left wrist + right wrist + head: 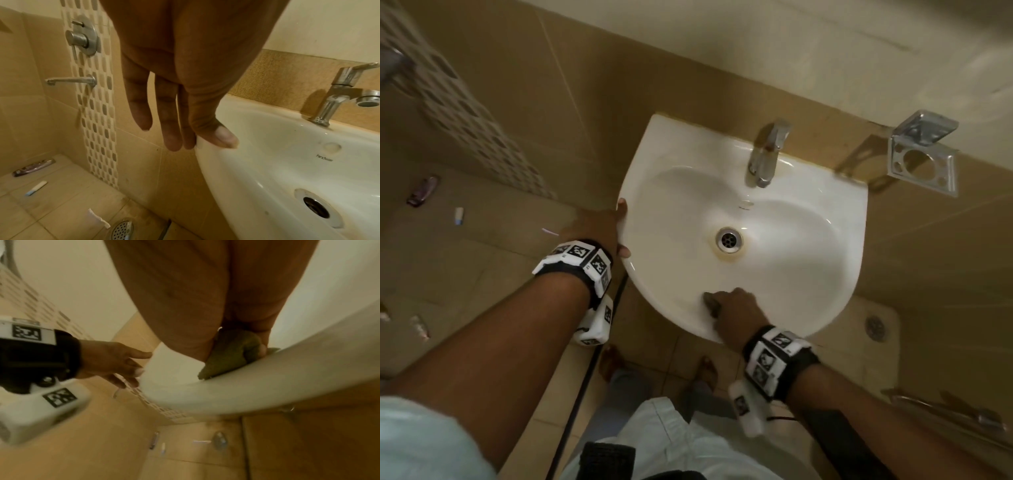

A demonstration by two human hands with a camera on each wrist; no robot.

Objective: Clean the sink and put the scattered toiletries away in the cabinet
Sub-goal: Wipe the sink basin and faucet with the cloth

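Over the white sink (774,260), looking down from the head cam: the left hand (599,229) is holding the basin's left rim, thumb hooked over the top edge, the other fingers down the outside. The right hand (736,308) is at the near rim, fingers curled round a dark green scrub cloth (711,301) pressed on the porcelain. Chrome tap (767,154) at the back, drain (729,239) mid-bowl with a brownish stain ring around it. Off to the left on the tiled floor there's a small white tube (459,216) and a dark purplish packet (422,190), well apart from the sink.

Left wrist cam: thumb (222,136) lies on the rim, the fingers (168,123) hang straight and close together just outside it. Tube and packet lie on the floor below, near a floor drain (122,230).

Right wrist cam, kinda blurry: the cloth is bunched under the fingers, squeezed against the rim. Exactly how each finger sits I can't tell.
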